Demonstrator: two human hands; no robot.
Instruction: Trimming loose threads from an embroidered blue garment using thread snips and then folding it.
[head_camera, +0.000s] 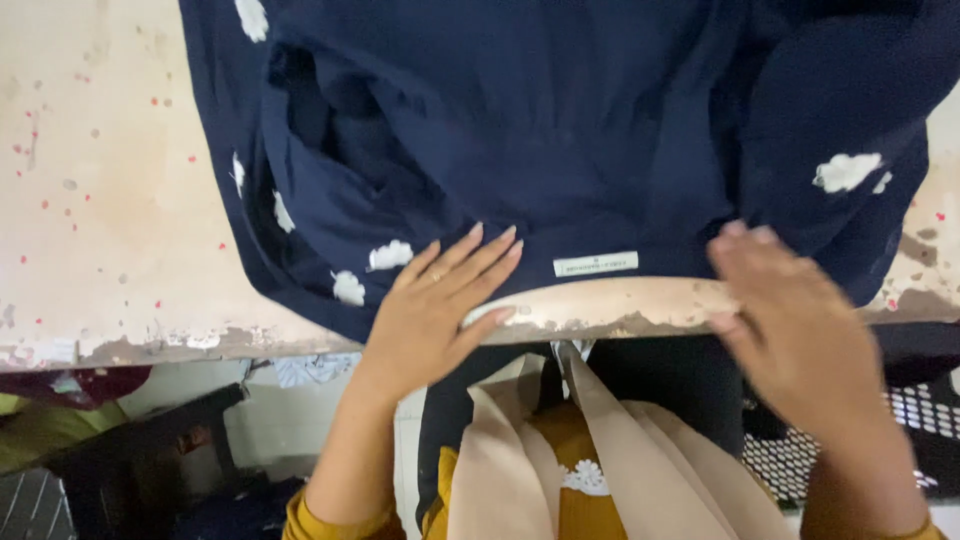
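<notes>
Worn, paint-flecked surface (110, 210) carries a navy garment (560, 130) with white patches, spread near its front edge. Your left hand (440, 300) lies flat on the hem, fingers (480, 250) spread, gripping nothing. Your right hand (790, 320) is open, blurred, at the hem's other side. You seem to be smoothing it flat; any fold needs both hands pinching cloth.

Garment (560, 130) on the table (110, 200), left hand (435, 305) and right hand (790, 320) at its near edge.

We see a matt navy cloth garment (560, 130) with white woven patches, and beneath it a rough, chipped, paint-flecked surface (110, 200), worn at its edge.
</notes>
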